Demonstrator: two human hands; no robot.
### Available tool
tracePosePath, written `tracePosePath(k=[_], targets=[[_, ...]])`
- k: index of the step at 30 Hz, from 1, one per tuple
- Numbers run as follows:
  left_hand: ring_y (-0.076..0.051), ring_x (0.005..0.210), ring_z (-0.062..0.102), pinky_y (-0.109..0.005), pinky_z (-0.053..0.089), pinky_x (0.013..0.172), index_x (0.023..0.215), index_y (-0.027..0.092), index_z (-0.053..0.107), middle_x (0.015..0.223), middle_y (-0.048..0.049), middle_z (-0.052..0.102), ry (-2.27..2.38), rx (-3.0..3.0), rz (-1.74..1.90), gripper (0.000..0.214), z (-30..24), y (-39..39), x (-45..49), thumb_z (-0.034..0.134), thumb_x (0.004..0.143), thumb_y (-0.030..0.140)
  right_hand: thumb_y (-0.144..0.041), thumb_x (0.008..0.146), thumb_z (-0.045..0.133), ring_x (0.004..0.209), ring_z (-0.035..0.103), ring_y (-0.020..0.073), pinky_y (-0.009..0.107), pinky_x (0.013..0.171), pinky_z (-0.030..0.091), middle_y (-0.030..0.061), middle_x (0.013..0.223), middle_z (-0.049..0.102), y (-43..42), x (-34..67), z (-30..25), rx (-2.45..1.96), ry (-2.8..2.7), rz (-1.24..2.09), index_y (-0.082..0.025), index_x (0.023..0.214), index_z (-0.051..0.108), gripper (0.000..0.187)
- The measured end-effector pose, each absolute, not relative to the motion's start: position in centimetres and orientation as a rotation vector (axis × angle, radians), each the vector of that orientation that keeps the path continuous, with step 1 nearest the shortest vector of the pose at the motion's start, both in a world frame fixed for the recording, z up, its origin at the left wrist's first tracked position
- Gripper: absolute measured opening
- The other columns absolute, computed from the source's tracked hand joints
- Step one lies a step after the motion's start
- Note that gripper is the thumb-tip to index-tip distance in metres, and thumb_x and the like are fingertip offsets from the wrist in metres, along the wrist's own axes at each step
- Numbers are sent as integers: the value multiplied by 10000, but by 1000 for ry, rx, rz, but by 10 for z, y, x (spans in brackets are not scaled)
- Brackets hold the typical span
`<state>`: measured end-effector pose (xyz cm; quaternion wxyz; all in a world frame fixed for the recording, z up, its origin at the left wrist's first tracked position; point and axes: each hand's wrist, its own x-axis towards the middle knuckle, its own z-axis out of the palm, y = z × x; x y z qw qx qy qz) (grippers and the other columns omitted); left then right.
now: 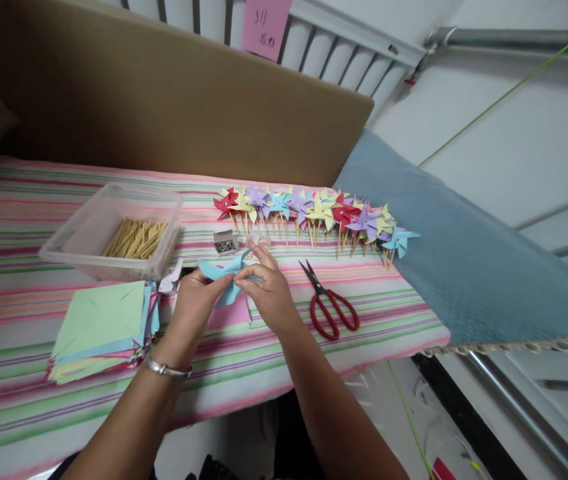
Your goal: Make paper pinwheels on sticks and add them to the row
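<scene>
Both hands meet over the front middle of the table around a blue paper pinwheel (223,270) with its corners partly folded in. My left hand (198,293) pinches it from the left, thumb toward the centre. From the right, my right hand (267,287) grips the paper near its middle with thumb and forefinger; whether a pin is between them cannot be made out. Below lies a pink paper sheet (231,315). Just behind the hands stands a small open box of metal pins (225,243). Red-handled scissors (329,303) lie right of my right hand, blades pointing away.
At left, a clear plastic box (64,247) holds short wooden sticks (137,239). A stack of slit coloured paper squares (101,317) lies in front of it. Finished pinwheels on sticks (309,207) line the back right. Behind rises a cardboard panel (189,100).
</scene>
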<state>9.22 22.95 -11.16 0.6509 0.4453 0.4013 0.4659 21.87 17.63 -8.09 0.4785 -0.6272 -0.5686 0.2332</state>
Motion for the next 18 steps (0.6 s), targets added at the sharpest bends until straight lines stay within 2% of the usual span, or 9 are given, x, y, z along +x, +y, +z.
tracePosePath(k=[4, 11, 18], targets=[[-156, 668, 616, -286, 461, 696, 730, 166, 729, 723, -25, 724, 924, 1040, 1041, 186, -113, 230, 90, 787, 596, 281, -161, 738, 643, 1385, 285, 212, 419, 1126, 198, 72, 1445, 424, 178, 219, -83, -1524, -1379, 585, -216, 743, 700, 80], [-159, 675, 612, -286, 454, 697, 721, 169, 724, 716, -21, 715, 898, 1071, 1019, 183, -115, 230, 87, 782, 608, 300, -172, 735, 643, 1373, 308, 219, 417, 1116, 218, 109, 1421, 451, 178, 218, -83, -1523, -1339, 634, -194, 738, 695, 57], [-180, 723, 626, -294, 456, 705, 750, 166, 729, 764, -39, 720, 915, 1098, 998, 196, -116, 231, 88, 772, 613, 299, -169, 717, 660, 1364, 324, 223, 410, 1114, 224, 91, 1385, 488, 179, 220, -84, -1531, -1331, 646, -205, 730, 704, 58]])
